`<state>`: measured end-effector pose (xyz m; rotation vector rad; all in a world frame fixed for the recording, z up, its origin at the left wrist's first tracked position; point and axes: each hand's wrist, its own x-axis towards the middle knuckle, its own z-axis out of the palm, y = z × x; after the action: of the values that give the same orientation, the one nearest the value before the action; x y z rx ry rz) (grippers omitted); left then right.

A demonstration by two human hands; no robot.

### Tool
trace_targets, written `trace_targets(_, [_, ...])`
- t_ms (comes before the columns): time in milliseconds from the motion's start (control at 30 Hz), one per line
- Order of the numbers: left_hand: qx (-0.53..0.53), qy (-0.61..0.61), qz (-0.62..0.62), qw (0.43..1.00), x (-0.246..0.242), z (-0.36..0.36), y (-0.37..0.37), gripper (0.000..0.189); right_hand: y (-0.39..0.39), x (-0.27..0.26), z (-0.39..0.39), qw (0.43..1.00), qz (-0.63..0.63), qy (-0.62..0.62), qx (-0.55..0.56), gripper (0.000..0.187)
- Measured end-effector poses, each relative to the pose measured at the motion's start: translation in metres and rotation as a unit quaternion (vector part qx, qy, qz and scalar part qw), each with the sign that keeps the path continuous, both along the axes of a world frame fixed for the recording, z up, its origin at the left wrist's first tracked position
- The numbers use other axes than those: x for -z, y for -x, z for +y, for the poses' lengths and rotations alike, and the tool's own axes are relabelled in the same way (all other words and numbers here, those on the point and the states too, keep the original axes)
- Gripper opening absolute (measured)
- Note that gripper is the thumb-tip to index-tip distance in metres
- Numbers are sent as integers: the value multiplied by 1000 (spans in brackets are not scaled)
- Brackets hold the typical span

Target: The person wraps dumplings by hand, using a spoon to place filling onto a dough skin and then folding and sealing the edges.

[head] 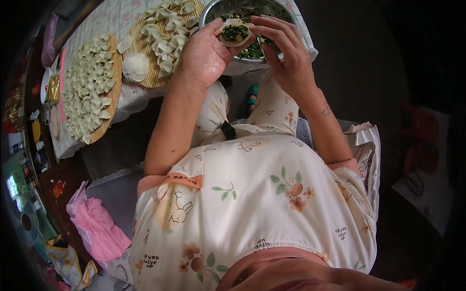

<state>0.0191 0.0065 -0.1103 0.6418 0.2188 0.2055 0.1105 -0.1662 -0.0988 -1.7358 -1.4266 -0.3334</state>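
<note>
My left hand (207,54) holds a round dough wrapper (236,43) with a mound of chopped green filling (233,32) on it. The fingertips of my right hand (287,47) are at the wrapper's right edge. Something thin shows by my right thumb, but I cannot tell what it is or whether the hand grips it. Below both hands stands a metal bowl (202,18) with more chopped green filling (251,51) inside. To the left of my left hand, a stack of round wrappers (135,67) lies at the edge of a slatted round tray (152,78).
Folded dumplings (169,45) rest on that tray. Another slatted tray (115,72) further left carries many more dumplings (89,87). A single wrapper (125,44) lies between the trays. A patterned cloth (109,14) covers the table. A pink cloth bundle (98,229) lies at lower left.
</note>
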Motion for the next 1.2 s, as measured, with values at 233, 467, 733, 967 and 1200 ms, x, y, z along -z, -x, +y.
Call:
trace_targets(233, [100,64,-51,992,13,7,6,37,2,-4,5,995,-95,-3,39,26])
trace_targets(467, [-2,-79,4,997,7,-12,13,33,7,-10,13,997,-55,-45,11,19])
trace_targets(733, [-47,-258,31,964,1,-25,12,31,9,-10,14,999,35,-33,22,16])
trace_targets(967, [-23,-252,-21,967,-7,-27,17,34,-1,-21,12,988,135,61,40,22])
trace_targets(1200, [-36,-367,-27,929,9,-23,11,44,-4,-3,16,960,276,-42,-27,15])
